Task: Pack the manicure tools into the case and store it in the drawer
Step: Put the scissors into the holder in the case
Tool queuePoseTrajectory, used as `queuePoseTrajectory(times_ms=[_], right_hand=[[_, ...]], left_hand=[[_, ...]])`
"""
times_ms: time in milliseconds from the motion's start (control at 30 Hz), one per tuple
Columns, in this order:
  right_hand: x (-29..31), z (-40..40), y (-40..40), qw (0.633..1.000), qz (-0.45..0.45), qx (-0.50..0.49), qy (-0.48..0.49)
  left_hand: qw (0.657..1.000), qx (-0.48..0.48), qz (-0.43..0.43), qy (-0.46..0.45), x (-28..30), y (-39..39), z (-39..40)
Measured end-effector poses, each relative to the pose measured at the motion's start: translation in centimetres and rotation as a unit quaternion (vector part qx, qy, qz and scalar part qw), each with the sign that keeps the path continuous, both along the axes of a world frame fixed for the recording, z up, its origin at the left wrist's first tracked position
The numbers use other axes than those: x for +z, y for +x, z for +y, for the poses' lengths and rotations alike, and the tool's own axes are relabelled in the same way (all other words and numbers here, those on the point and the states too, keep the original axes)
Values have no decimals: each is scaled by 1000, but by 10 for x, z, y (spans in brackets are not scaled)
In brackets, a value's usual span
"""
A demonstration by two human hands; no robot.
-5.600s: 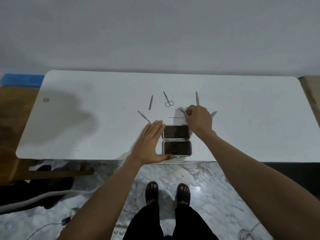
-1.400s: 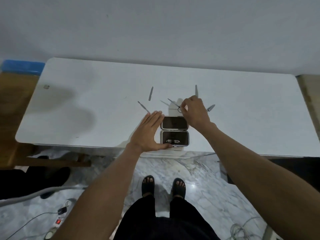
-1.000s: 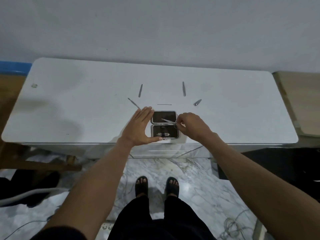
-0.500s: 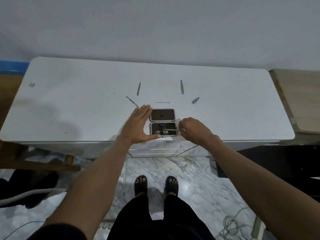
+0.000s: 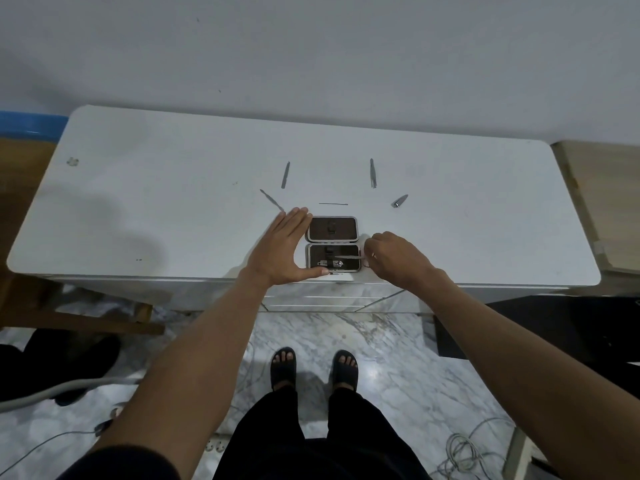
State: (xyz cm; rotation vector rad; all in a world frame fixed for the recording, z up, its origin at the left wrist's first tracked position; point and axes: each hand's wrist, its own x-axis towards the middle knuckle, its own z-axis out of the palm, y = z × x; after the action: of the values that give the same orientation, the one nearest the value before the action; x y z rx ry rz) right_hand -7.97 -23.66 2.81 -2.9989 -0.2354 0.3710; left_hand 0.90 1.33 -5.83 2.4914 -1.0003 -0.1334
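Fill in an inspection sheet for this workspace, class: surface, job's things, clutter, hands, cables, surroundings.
Surface: white table, small mark near its left corner.
Job's things: open case at front edge; scissors in its near half; five loose tools behind it.
Clutter: nothing seen.
Hands: left hand flat against case's left side; right hand pinches the scissors.
Cables: coiled white cable on floor.
Surroundings: marble floor, plain wall.

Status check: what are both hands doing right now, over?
Left hand flat, bracing open dark case. Right hand pinching small scissors into near half. Five loose metal tools, including thin pick, on white table. Nothing blocking.
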Motion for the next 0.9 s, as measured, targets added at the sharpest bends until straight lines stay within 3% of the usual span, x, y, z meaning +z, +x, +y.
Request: queuePoseTrajectory(times_ms=[367,633,900], right_hand=[[-2,7,7,1000,-9,15,21],[-11,10,5,995,-96,24,-17],[-19,25,7,992,-120,24,-8]], left_hand=[[1000,-2,-3,-5,0,0,0],[1000,-2,-1,-2,-1,0,0],[1000,-3,4,-8,-1,0,0]])
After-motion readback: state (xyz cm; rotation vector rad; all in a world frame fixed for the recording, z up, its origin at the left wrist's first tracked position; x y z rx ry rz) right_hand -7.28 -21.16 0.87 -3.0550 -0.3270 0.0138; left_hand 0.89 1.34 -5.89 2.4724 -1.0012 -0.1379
